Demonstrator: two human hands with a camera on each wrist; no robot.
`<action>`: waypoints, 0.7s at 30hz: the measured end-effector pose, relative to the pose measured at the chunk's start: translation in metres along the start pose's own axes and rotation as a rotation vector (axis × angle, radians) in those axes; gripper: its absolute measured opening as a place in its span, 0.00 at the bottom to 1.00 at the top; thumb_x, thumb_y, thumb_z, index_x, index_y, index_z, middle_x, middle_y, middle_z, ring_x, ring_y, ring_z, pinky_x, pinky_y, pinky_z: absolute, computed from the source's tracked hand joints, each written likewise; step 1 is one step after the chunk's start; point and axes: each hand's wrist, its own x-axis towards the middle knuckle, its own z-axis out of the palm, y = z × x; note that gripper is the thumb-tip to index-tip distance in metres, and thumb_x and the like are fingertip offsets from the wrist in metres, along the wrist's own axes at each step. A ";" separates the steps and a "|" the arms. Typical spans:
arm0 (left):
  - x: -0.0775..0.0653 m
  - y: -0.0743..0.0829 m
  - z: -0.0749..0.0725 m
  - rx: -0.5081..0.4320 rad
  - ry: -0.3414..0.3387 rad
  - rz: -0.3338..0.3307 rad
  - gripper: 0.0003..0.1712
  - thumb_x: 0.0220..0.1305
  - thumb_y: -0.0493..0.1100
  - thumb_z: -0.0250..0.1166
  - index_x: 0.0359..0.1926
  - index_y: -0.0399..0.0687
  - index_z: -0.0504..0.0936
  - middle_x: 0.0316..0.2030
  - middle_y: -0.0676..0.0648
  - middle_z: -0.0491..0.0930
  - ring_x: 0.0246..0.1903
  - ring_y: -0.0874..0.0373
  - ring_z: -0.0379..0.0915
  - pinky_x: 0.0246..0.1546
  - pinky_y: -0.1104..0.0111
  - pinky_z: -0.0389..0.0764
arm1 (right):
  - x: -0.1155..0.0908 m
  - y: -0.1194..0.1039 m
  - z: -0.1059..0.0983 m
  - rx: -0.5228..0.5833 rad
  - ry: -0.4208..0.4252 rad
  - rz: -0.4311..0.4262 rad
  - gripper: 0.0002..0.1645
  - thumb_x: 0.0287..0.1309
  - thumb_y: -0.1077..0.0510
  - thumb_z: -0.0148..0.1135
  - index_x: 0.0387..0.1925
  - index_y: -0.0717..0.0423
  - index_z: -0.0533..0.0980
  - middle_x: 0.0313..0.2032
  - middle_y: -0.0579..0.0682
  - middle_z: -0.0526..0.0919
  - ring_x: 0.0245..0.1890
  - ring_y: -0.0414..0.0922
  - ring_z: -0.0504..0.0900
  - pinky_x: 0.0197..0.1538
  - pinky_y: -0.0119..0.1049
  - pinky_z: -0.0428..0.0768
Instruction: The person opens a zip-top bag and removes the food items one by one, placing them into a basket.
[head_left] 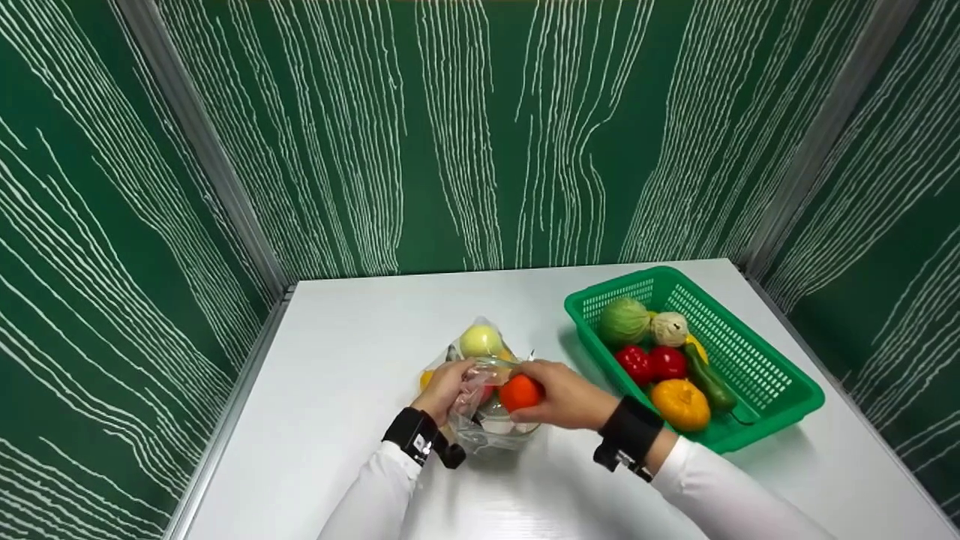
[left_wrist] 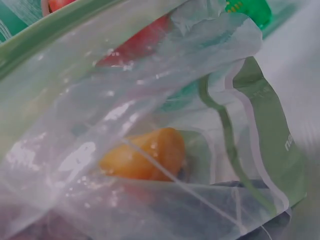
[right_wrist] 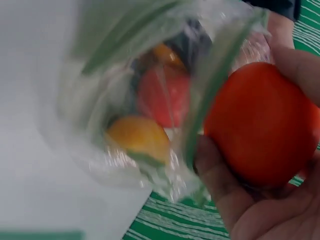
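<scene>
Red fruit (head_left: 520, 393) fills the right grip (head_left: 566, 395); left grip (head_left: 441, 390) holds bag (head_left: 471, 396) showing letters (left_wrist: 288, 143) "na".

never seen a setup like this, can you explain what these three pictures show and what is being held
There is no machine here, just a person working bare-handed. The widest picture comes from a camera on the person's head, looking forward and down. The other two come from wrist cameras, one per arm, so they show each hand's work close up. On the white table sits a clear plastic bag with produce inside; to its right is a green basket holding vegetables. The left hand grips the bag near its opening. The right hand holds a red-orange, tomato-like fruit by that opening.
</scene>
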 end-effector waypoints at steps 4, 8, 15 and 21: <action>0.000 -0.001 -0.001 0.009 -0.001 0.003 0.28 0.88 0.50 0.38 0.29 0.50 0.75 0.13 0.61 0.60 0.09 0.71 0.55 0.10 0.78 0.57 | -0.005 0.006 -0.024 -0.030 0.010 0.000 0.29 0.62 0.47 0.80 0.57 0.57 0.80 0.46 0.53 0.88 0.41 0.44 0.83 0.44 0.38 0.84; 0.000 -0.001 -0.003 0.018 0.021 -0.004 0.28 0.88 0.50 0.39 0.26 0.52 0.72 0.13 0.61 0.61 0.09 0.71 0.55 0.10 0.78 0.57 | -0.014 0.016 -0.049 -0.051 0.052 0.049 0.30 0.64 0.44 0.79 0.59 0.55 0.79 0.47 0.53 0.87 0.41 0.45 0.83 0.45 0.39 0.85; 0.000 0.000 -0.002 0.017 0.034 0.001 0.28 0.88 0.50 0.40 0.23 0.56 0.65 0.13 0.61 0.60 0.09 0.71 0.55 0.10 0.77 0.57 | -0.032 0.046 -0.091 -0.085 0.147 0.133 0.30 0.65 0.48 0.79 0.60 0.57 0.78 0.51 0.58 0.85 0.44 0.50 0.83 0.46 0.46 0.85; 0.000 0.000 0.001 0.020 -0.016 0.007 0.28 0.88 0.49 0.39 0.23 0.55 0.64 0.13 0.61 0.60 0.09 0.71 0.55 0.10 0.78 0.58 | -0.051 0.082 -0.112 -0.086 0.205 0.230 0.29 0.64 0.53 0.79 0.60 0.61 0.77 0.50 0.62 0.85 0.45 0.55 0.84 0.47 0.49 0.87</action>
